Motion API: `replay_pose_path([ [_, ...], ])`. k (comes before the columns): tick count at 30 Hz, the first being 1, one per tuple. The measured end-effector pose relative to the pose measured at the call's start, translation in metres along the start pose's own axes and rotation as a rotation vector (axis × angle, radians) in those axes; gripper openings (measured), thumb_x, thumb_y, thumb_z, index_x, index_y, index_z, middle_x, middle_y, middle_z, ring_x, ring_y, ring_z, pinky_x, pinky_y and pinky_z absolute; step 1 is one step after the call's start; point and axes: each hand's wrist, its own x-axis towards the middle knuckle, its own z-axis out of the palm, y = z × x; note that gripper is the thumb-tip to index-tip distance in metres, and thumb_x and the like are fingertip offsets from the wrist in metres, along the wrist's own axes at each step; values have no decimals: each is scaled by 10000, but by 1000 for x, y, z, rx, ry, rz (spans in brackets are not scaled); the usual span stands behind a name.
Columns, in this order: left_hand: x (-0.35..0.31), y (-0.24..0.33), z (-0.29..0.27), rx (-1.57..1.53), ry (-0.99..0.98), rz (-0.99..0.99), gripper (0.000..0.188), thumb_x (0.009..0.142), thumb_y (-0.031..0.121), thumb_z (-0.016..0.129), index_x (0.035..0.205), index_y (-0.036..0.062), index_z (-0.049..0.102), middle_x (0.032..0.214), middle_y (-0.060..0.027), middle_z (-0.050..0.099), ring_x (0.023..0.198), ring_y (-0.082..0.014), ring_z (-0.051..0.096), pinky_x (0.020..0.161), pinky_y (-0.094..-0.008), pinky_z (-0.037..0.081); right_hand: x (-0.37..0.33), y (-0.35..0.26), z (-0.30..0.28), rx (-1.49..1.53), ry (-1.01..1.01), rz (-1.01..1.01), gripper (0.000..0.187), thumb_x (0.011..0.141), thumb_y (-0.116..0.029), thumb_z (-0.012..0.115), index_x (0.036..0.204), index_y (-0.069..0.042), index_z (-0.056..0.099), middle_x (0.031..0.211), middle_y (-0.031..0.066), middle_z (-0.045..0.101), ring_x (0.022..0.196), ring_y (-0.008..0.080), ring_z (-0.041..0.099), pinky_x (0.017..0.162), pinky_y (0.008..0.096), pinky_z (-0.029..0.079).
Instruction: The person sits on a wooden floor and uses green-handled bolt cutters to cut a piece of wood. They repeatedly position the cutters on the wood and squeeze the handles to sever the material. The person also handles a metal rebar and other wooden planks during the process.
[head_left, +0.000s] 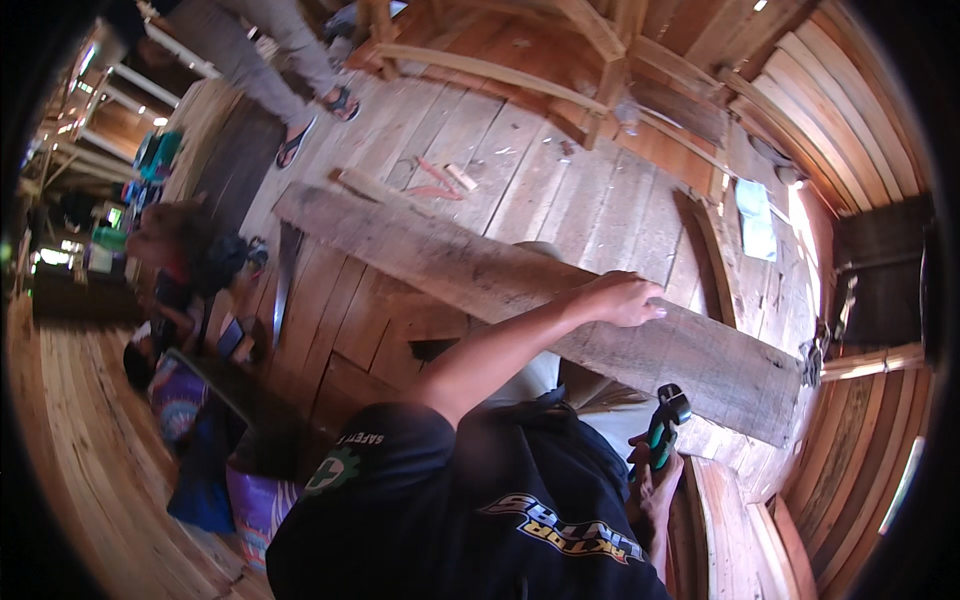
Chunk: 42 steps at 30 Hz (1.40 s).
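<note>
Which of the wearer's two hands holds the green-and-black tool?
The right hand, lower in the picture, grips the green-and-black tool; the left hand instead lies on the long plank.

Shirt: black [420, 545], short-sleeved, cloth creased.
Left sleeve: black [400, 440], wide at the hem.
Sleeve emblem: green, gear-shaped [336, 471], small white lettering beside it.
Shirt print: large slanted lettering [568, 530], white and yellow.
Trousers: pale cloth [535, 381], largely hidden.
Left forearm: bare [500, 362].
Hands: bare [625, 299].
</note>
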Motion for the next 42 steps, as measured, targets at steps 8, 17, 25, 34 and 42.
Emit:
replay_pose_path([
  [8, -41, 16, 24, -313, 508, 374, 294, 962, 235, 591, 1119, -7, 649, 1110, -189, 640, 1066, -312, 621, 945, -406, 481, 18, 9, 14, 155, 22, -17, 309, 973, -315, 586, 947, -8, 602, 704, 47, 595, 584, 108, 538, 537, 265, 406],
  [17, -87, 45, 48, -770, 565, 254, 233, 962, 196, 625, 1110, 20, 664, 1003, -115, 691, 909, -190, 678, 782, -318, 546, 27, 5, 32, 146, 25, -3, 298, 982, -290, 570, 945, 4, 605, 684, 44, 577, 582, 105, 514, 538, 263, 405],
  [25, -106, 48, 62, -1118, 574, 224, 184, 998, 102, 546, 1138, 17, 630, 1042, -59, 612, 993, -135, 625, 851, -284, 525, 33, 13, 30, -30, -104, -18, 312, 913, -257, 567, 940, 47, 636, 762, 114, 660, 592, 172, 594, 520, 327, 459],
  [34, -116, 48, 61, -1045, 708, 216, 129, 955, 100, 620, 1022, 2, 668, 976, -55, 658, 909, -149, 655, 805, -278, 532, 32, 11, 36, -39, -148, -91, 407, 901, -330, 595, 1010, 58, 656, 835, 125, 681, 577, 167, 597, 530, 322, 464],
  [42, -156, 28, 32, -781, 774, 275, 104, 920, 6, 617, 1018, 7, 650, 1006, -106, 682, 933, -188, 676, 808, -302, 558, 40, 6, 37, -139, -339, -85, 408, 935, -355, 607, 1042, 37, 650, 781, 107, 677, 611, 148, 587, 556, 322, 450],
])
